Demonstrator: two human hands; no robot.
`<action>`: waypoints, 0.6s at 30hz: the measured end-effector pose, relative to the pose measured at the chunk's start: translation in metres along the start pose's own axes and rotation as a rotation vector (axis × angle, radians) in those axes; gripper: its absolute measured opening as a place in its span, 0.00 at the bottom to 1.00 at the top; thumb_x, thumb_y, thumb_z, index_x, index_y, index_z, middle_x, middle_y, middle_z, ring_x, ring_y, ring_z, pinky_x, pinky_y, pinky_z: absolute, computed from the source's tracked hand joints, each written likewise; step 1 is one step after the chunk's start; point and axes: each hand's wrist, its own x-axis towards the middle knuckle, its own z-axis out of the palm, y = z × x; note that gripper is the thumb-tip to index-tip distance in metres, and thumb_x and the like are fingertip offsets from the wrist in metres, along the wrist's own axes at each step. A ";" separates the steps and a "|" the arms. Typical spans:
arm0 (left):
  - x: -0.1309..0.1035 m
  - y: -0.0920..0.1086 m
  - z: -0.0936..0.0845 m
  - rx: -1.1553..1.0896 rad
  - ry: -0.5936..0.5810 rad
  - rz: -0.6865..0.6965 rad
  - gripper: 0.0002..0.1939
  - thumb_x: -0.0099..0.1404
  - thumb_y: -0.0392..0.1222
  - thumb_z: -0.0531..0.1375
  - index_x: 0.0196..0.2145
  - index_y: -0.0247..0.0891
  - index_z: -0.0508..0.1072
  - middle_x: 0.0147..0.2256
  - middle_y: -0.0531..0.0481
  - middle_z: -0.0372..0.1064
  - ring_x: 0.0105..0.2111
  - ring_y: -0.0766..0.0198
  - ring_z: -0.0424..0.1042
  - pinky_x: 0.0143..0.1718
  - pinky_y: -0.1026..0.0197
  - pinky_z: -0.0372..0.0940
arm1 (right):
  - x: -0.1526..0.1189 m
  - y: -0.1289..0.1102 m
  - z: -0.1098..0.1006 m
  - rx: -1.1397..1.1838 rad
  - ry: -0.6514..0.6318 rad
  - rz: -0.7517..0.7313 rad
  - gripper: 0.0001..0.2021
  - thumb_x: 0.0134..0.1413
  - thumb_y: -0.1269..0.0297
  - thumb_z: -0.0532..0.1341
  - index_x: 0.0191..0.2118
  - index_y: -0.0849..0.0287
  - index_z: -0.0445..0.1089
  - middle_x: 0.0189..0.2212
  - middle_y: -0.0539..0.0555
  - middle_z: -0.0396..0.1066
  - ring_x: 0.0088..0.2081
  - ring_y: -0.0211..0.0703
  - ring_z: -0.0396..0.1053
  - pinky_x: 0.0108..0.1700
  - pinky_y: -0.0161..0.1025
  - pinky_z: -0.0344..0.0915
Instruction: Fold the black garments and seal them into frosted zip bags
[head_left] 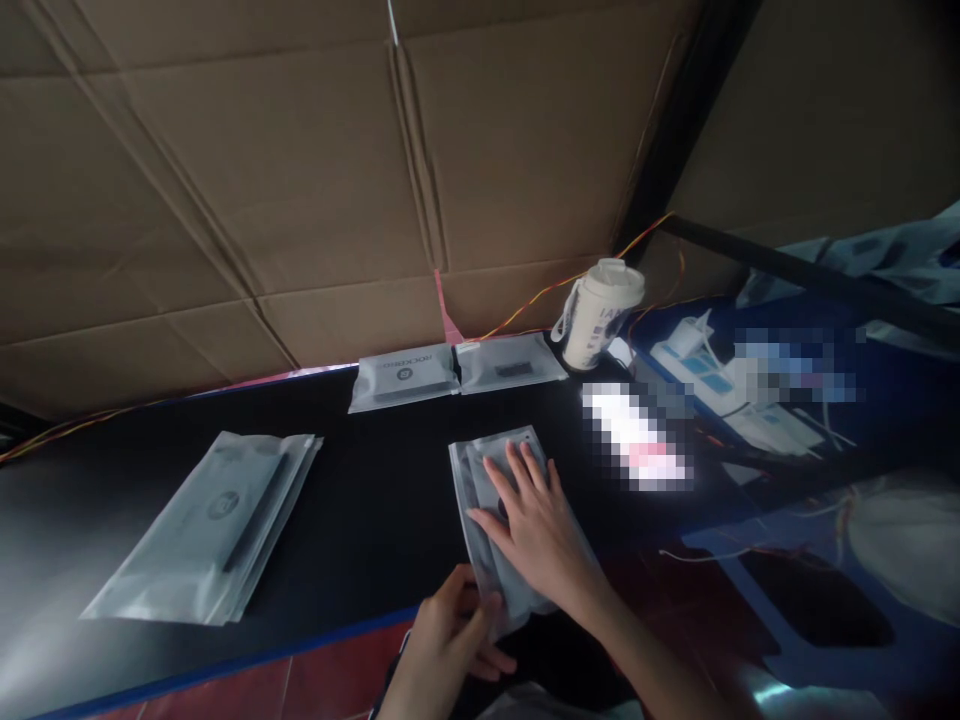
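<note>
Stacked pouches (202, 520) lie leftmost, bare tabletop (375, 510) between them and the left hand (459, 622), whose thumb and fingers pinch a frosted pouch (521, 595) just past the blue front edge (360, 627). The right hand (536, 525) lies flat atop it, fingers spread apart.

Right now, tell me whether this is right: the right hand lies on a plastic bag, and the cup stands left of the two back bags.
Not quite: the head view shows the cup right of the two back bags. The right hand does lie on the plastic bag.
</note>
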 end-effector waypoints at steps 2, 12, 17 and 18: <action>0.005 0.003 -0.003 -0.054 0.018 0.013 0.25 0.59 0.61 0.58 0.43 0.37 0.67 0.29 0.51 0.73 0.25 0.58 0.76 0.25 0.60 0.70 | 0.000 0.002 -0.005 0.075 -0.022 -0.023 0.31 0.61 0.44 0.51 0.63 0.57 0.58 0.65 0.63 0.52 0.66 0.62 0.45 0.61 0.66 0.49; 0.014 0.009 -0.010 -0.397 0.279 0.057 0.27 0.49 0.53 0.70 0.42 0.33 0.74 0.40 0.43 0.77 0.42 0.50 0.75 0.40 0.58 0.71 | -0.011 0.002 -0.029 0.831 -0.157 -0.065 0.22 0.63 0.54 0.54 0.61 0.47 0.60 0.64 0.53 0.55 0.64 0.48 0.53 0.66 0.57 0.45; 0.014 0.027 -0.031 -0.705 0.377 -0.026 0.17 0.56 0.39 0.67 0.44 0.34 0.74 0.43 0.41 0.76 0.43 0.51 0.76 0.40 0.58 0.72 | -0.006 0.022 -0.029 1.028 0.252 0.191 0.16 0.64 0.55 0.52 0.51 0.53 0.71 0.57 0.57 0.66 0.59 0.48 0.62 0.60 0.50 0.59; 0.017 0.036 -0.039 -0.765 0.387 0.000 0.15 0.58 0.35 0.66 0.44 0.34 0.74 0.42 0.42 0.77 0.42 0.53 0.76 0.40 0.59 0.72 | -0.005 0.028 -0.027 1.041 0.310 0.267 0.16 0.64 0.54 0.52 0.48 0.53 0.72 0.54 0.57 0.69 0.57 0.49 0.64 0.59 0.50 0.60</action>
